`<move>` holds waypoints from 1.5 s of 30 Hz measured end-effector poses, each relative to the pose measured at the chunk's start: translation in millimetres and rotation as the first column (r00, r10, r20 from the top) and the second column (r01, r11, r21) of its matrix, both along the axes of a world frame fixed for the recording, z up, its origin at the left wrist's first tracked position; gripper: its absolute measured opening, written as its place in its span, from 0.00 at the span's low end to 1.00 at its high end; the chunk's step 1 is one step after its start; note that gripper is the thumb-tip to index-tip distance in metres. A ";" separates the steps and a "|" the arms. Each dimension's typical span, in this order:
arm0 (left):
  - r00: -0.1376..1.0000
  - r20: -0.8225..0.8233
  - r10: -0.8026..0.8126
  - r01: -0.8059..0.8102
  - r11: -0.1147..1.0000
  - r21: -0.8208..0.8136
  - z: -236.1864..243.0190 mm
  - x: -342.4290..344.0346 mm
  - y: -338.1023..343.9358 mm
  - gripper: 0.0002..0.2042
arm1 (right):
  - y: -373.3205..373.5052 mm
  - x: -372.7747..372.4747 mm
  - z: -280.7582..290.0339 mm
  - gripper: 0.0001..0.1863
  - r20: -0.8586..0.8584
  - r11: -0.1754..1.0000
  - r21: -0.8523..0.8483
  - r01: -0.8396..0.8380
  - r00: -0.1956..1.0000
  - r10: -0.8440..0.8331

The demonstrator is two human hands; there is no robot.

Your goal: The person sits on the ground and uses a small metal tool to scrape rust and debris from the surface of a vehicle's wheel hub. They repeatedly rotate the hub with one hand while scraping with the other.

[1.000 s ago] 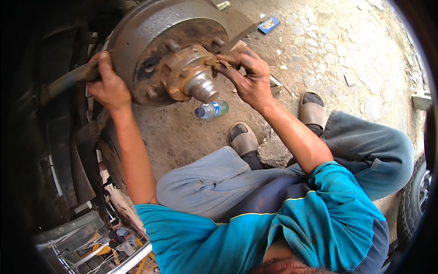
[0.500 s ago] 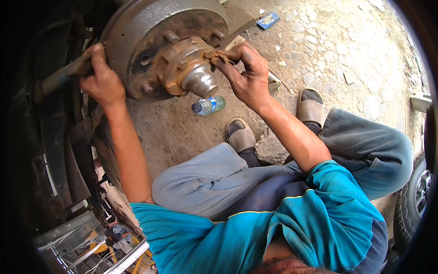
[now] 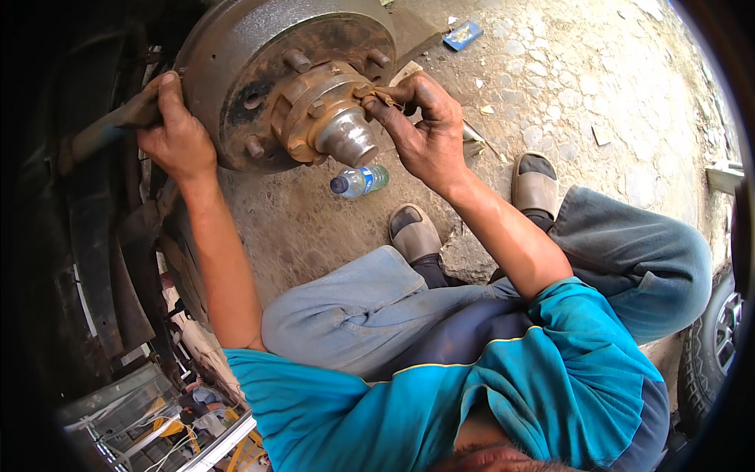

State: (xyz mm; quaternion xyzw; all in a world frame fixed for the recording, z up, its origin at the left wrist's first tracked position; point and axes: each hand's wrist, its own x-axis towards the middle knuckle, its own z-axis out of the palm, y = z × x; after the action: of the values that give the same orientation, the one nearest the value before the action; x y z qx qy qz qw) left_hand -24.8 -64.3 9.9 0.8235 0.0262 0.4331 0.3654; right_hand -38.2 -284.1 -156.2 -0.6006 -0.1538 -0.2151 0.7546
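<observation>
Here the person sits on the ground beside a rusty brake drum (image 3: 236, 86) with a brown wheel hub (image 3: 322, 110) and its shiny metal cap (image 3: 348, 140) at the middle. The left hand (image 3: 177, 134) wraps the drum's left rim, fingers closed over the edge, bracing it. The right hand (image 3: 425, 130) pinches a small scrap of rag or paper (image 3: 383, 96) between thumb and fingertips, pressed against the upper right side of the hub, just beside a stud.

By the look of it, the step in hand is wiping or rubbing the hub face clean while the drum is held from turning. The next move probably calls for sliding the scrap round the hub's flats and between the studs, with the left hand keeping its hold.

Room is tight on the left, where dark car parts crowd close to the drum. To the right and below the ground is open; a plastic bottle (image 3: 360, 181) lies just under the hub, and the person's sandalled feet (image 3: 414, 233) rest near it.
</observation>
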 end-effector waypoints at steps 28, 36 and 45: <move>0.995 0.048 -0.082 0.080 0.996 0.049 -0.5 1.4 8.0 0.12 | -11.1 -6.8 12.6 0.09 0.003 0.993 -0.114 0.009 1.000 -0.009; 0.998 0.034 -0.059 0.058 0.998 0.018 -0.9 0.9 7.0 0.11 | -10.0 -5.0 12.8 0.08 0.036 0.993 -0.106 0.044 0.999 -0.040; 0.998 -0.001 -0.056 0.056 0.998 -0.020 1.6 -0.5 3.2 0.12 | -3.7 -3.8 6.1 0.09 0.056 0.995 -0.078 0.058 0.997 -0.054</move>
State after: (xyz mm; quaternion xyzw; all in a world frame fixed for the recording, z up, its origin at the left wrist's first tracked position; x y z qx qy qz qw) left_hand -25.3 -61.2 11.5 0.8206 0.0078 0.4216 0.3857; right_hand -42.1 -287.9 -150.1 -0.6282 -0.1655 -0.2458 0.7194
